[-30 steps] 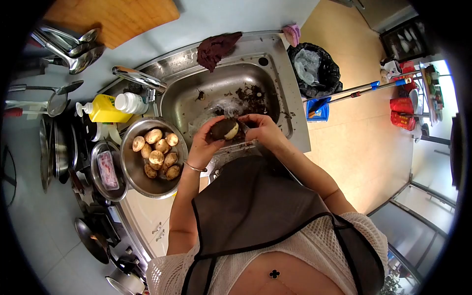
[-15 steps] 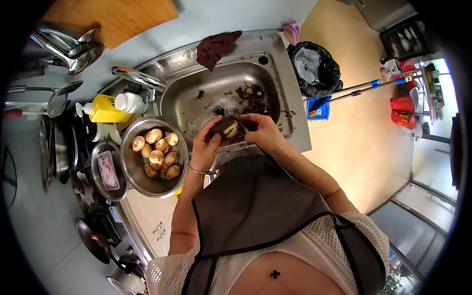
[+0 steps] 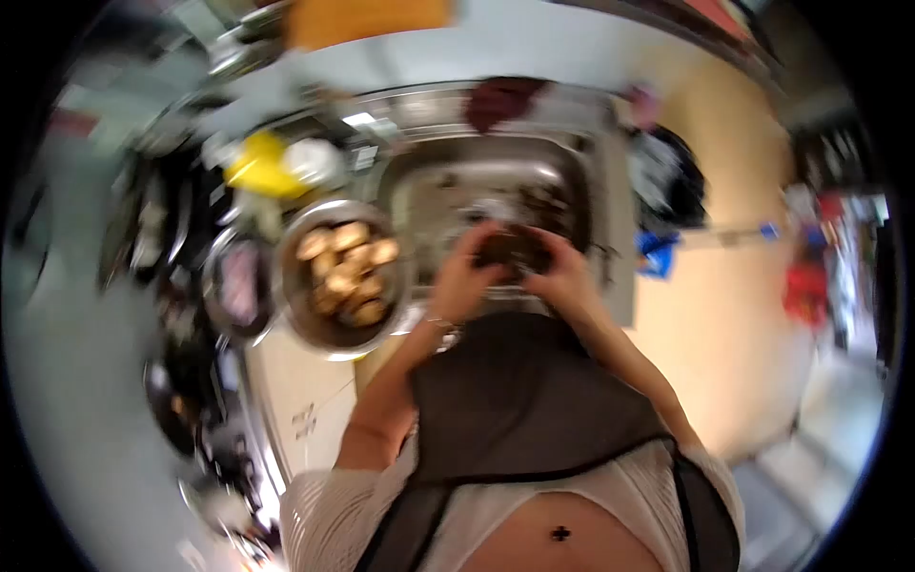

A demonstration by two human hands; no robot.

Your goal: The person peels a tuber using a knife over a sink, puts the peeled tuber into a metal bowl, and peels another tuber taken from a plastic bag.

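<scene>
The view is smeared by motion. A dark brown, roundish potato is between my two hands over the near edge of the steel sink. My left hand grips its left side, and my right hand closes round its right side. Any tool in my right hand is hidden or too blurred to tell. Dark scraps lie in the basin. Left of the sink stands a metal bowl holding several pale potatoes.
A smaller bowl with a pinkish pack stands farther left. Behind the bowls are a yellow bottle and a white bottle. A dark red cloth lies on the sink's back rim. A black-lined bin stands to the right.
The camera view has turned and shifted, so the sink and bowls appear farther right. The pale peeled patch on the held potato no longer shows. Both hands still hold it.
</scene>
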